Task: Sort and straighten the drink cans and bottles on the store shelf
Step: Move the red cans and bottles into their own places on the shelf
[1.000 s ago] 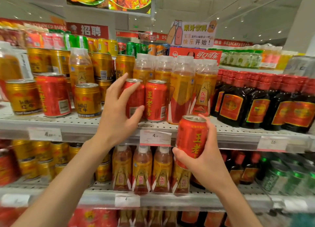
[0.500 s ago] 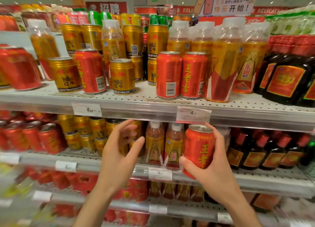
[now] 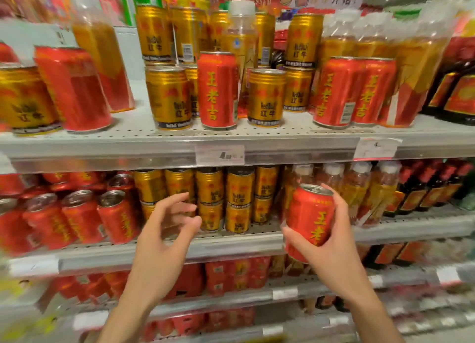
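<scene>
Closest to me, the person's right hand [image 3: 331,242] is wrapped around a red can [image 3: 309,220], thumb low on its front and fingers curled behind it, holding it upright in the air just in front of the middle shelf [image 3: 231,246]. The left hand [image 3: 164,239] hangs beside it, holding nothing, with the fingers loosely bent and spread towards the shelf edge.

Behind the hands, on that middle shelf, a block of red cans [image 3: 77,219] leans at the left, gold cans [image 3: 210,198] are stacked two high in the middle, and clear bottles of amber drink [image 3: 359,188] stand to the right, with dark bottles [image 3: 431,188] beyond them.

Further up, the top shelf [image 3: 257,134] is mixed. One red can [image 3: 218,90] stands between two gold cans [image 3: 169,98], a pair of red cans [image 3: 354,91] stands further right, and tall amber bottles [image 3: 240,46] rise behind. The far left is blurred.
</scene>
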`<state>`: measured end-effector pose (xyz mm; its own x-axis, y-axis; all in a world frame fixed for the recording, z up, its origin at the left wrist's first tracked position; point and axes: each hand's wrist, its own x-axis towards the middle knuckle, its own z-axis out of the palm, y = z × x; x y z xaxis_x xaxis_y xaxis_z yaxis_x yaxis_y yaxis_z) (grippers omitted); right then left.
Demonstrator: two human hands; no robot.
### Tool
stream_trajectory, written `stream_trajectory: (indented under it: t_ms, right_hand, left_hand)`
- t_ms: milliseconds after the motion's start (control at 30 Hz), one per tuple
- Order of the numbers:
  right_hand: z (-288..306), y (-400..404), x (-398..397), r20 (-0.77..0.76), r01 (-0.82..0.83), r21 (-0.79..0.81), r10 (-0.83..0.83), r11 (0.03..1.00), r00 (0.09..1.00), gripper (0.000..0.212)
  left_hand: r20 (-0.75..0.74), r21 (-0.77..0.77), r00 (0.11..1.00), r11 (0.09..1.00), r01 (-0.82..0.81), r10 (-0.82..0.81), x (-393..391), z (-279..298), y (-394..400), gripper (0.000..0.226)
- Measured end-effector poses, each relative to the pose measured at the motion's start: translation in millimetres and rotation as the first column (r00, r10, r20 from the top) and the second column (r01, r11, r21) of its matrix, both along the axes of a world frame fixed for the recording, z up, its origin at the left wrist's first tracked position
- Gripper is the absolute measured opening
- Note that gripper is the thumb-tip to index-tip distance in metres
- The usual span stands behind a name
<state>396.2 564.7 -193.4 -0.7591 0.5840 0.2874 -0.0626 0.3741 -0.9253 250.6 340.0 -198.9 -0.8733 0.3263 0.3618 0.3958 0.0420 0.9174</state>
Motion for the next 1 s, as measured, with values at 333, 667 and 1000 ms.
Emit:
stream_trajectory:
  t_ms: [333, 667, 1000]
  right_hand:
    - [20.8, -78.0, -43.3, -0.006, -0.037, 0.022, 0.037, 0.999, 0.999, 0.093]
    - [50.6, -88.2, -77.7, -0.091, -0.141, 0.016, 0.141, 0.99, 0.986, 0.098]
    - [73.8, -129.0, -111.8, -0.11, -0.173, 0.049, 0.178, 0.984, 0.978, 0.1]
  left_hand:
    - [0.026, 0.02, 1.0, 1.0, 0.013, -0.013, -35.8, 11.3, -66.5, 0.035]
    - [-0.042, 0.026, 0.998, 0.999, -0.043, 0.044, -56.5, 44.1, -79.2, 0.035]
    - [-0.165, 0.077, 0.982, 0.994, -0.081, 0.093, -83.3, 74.3, -120.9, 0.034]
